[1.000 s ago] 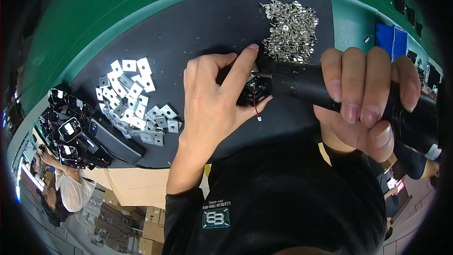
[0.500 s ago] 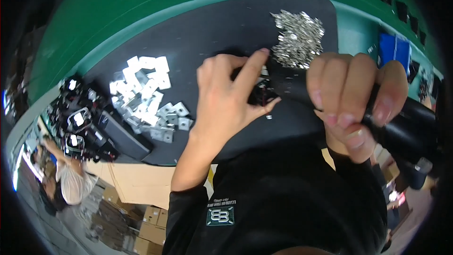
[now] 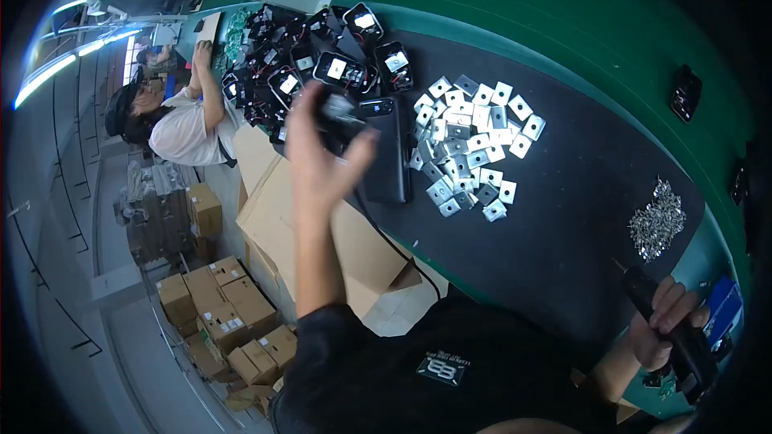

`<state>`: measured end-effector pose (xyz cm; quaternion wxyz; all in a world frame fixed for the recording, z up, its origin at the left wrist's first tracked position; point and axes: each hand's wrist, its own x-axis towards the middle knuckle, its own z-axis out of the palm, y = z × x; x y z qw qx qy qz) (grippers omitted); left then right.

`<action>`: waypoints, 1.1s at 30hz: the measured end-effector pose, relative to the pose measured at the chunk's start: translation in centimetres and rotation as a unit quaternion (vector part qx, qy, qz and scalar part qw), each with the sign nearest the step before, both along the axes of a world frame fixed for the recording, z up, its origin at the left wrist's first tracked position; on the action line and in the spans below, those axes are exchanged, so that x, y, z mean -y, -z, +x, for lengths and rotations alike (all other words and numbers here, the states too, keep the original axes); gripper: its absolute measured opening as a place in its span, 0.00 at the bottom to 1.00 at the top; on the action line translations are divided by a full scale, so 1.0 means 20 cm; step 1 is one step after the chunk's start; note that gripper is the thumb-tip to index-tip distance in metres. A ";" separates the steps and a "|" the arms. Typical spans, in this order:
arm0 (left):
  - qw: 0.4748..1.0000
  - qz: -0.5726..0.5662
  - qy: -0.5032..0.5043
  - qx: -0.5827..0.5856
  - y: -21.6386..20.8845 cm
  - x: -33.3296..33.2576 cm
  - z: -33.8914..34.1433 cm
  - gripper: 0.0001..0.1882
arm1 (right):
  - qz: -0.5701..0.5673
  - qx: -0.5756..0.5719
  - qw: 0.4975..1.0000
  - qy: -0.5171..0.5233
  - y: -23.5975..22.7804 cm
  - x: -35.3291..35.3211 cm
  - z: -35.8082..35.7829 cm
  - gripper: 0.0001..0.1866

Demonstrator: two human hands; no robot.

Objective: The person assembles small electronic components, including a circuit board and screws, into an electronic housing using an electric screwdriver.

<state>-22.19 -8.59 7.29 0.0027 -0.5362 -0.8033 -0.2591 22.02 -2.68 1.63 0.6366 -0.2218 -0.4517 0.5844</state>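
Observation:
My left hand is raised over the left end of the mat, its thumb and fingers around a small black plastic housing, blurred by motion. Just beyond it lies a heap of similar black housings with wires and bright metal plates inside. At the lower right, my right hand grips a black electric screwdriver, its thin bit pointing up and left toward the mat. Between the hands lies a loose pile of square metal plates with holes. A heap of small silver screws sits farther right.
A black phone-like slab lies beside the plates, with a dark cable running near it. One housing rests on the green surface at the far right. Another person works at the left. Cardboard boxes stand below the bench.
My left hand has carried the housing from the middle of the mat to the heap at the left. The screwdriver has drawn back to the lower right. The view has swung left.

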 end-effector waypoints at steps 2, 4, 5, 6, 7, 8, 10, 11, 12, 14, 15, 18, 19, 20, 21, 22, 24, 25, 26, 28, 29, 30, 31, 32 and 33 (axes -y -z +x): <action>0.998 0.054 -0.028 0.020 -0.10 0.02 -0.24 0.39 | 0.023 0.037 0.999 0.000 -0.01 -0.01 -0.05 0.28; 0.992 0.105 -0.070 0.006 -0.11 0.11 -0.61 0.36 | 0.048 0.018 0.999 -0.004 0.00 -0.02 -0.06 0.30; 0.985 0.140 -0.098 0.029 -0.14 0.12 -0.73 0.35 | 0.047 0.043 0.998 -0.009 -0.01 -0.03 -0.06 0.31; 0.976 0.174 -0.124 0.052 -0.17 0.13 -0.83 0.35 | 0.046 0.066 0.997 -0.013 -0.01 -0.03 -0.07 0.33; 0.976 0.176 -0.121 0.047 -0.19 0.14 -0.94 0.35 | 0.048 0.061 0.997 -0.010 -0.02 -0.04 -0.07 0.33; 0.976 0.147 -0.153 0.044 -0.19 0.15 -1.04 0.35 | 0.070 0.089 0.993 -0.032 -0.03 -0.06 -0.07 0.33; 0.976 0.088 -0.201 0.017 -0.16 0.17 -1.20 0.34 | 0.093 0.114 0.988 -0.050 -0.01 -0.08 -0.06 0.34; 0.980 0.039 -0.191 -0.039 -0.15 0.18 -1.26 0.34 | 0.131 0.131 0.980 -0.070 0.00 -0.10 -0.04 0.33; 0.981 -0.013 -0.176 -0.084 -0.09 0.14 -1.30 0.34 | 0.166 0.160 0.969 -0.088 -0.01 -0.11 -0.03 0.33; 0.987 -0.025 -0.153 -0.035 -0.03 0.12 -1.39 0.34 | 0.160 0.168 0.970 -0.074 0.01 -0.09 0.00 0.34; 0.982 -0.053 -0.174 -0.053 0.00 0.09 -1.39 0.35 | 0.144 0.151 0.975 -0.070 0.02 -0.08 0.00 0.34; 0.977 -0.099 -0.190 0.016 0.10 -0.03 -1.32 0.35 | 0.060 0.056 0.992 -0.098 0.00 -0.04 -0.02 0.30; 0.971 -0.133 -0.196 0.037 0.06 0.10 -1.52 0.37 | 0.047 0.035 0.994 -0.087 -0.01 -0.04 -0.05 0.29; 0.960 -0.170 -0.208 -0.071 0.04 0.11 -1.54 0.37 | 0.029 0.031 0.997 -0.065 -0.02 -0.05 -0.08 0.29; 0.967 -0.185 -0.173 -0.038 0.22 -0.11 -1.31 0.37 | 0.035 0.016 0.997 -0.070 -0.02 -0.08 -0.11 0.28; 0.978 -0.150 -0.143 -0.032 0.21 -0.11 -1.24 0.35 | 0.039 -0.004 0.997 -0.071 -0.01 -0.09 -0.11 0.27; 0.991 -0.075 -0.110 -0.013 0.14 -0.06 -1.16 0.31 | 0.042 -0.021 0.996 -0.070 -0.05 -0.11 -0.10 0.25; 0.994 -0.035 -0.103 -0.008 0.07 -0.03 -1.10 0.29 | 0.048 -0.011 0.997 -0.058 -0.08 -0.11 -0.05 0.25; 0.995 0.009 -0.104 -0.009 0.02 0.00 -1.06 0.27 | 0.057 -0.008 0.997 -0.052 -0.10 -0.11 0.00 0.25; 0.988 0.103 -0.111 -0.012 -0.01 -0.01 -0.99 0.24 | 0.062 0.003 0.998 -0.030 -0.15 -0.10 0.08 0.24; 0.981 0.151 -0.121 -0.022 -0.04 0.00 -1.02 0.22 | 0.065 -0.005 0.998 0.005 -0.16 -0.10 0.11 0.23; 0.971 0.198 -0.132 -0.033 -0.07 0.03 -1.03 0.20 | 0.068 -0.014 0.997 0.040 -0.16 -0.10 0.13 0.22; 0.957 0.245 -0.146 -0.047 -0.13 0.09 -1.08 0.18 | 0.063 0.006 0.996 0.058 -0.15 -0.10 0.15 0.21; 0.941 0.291 -0.161 -0.058 -0.12 0.06 -0.96 0.17 | 0.061 0.010 0.997 0.055 -0.14 -0.10 0.16 0.21; 0.946 0.302 -0.077 -0.084 -0.13 0.06 -0.91 0.15 | 0.062 0.003 0.994 0.089 -0.11 -0.10 0.18 0.22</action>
